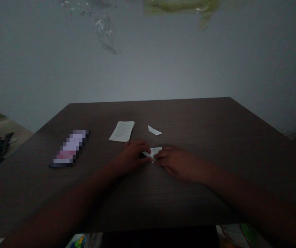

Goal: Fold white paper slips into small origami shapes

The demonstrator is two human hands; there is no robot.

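A small folded piece of white printed paper (154,152) lies on the dark wooden table (215,137) near its middle. My left hand (132,155) pinches its left side with curled fingers. My right hand (176,162) presses and grips its right side, fingers closed on it. Both hands rest on the tabletop, and the paper's lower part is hidden between the fingertips.
A stack of white printed sheets (122,131) lies just beyond my left hand. A small white paper scrap (154,130) sits to its right. A flat dark object with a blurred face (70,148) lies at the left. Clear plastic (106,32) hangs by the wall.
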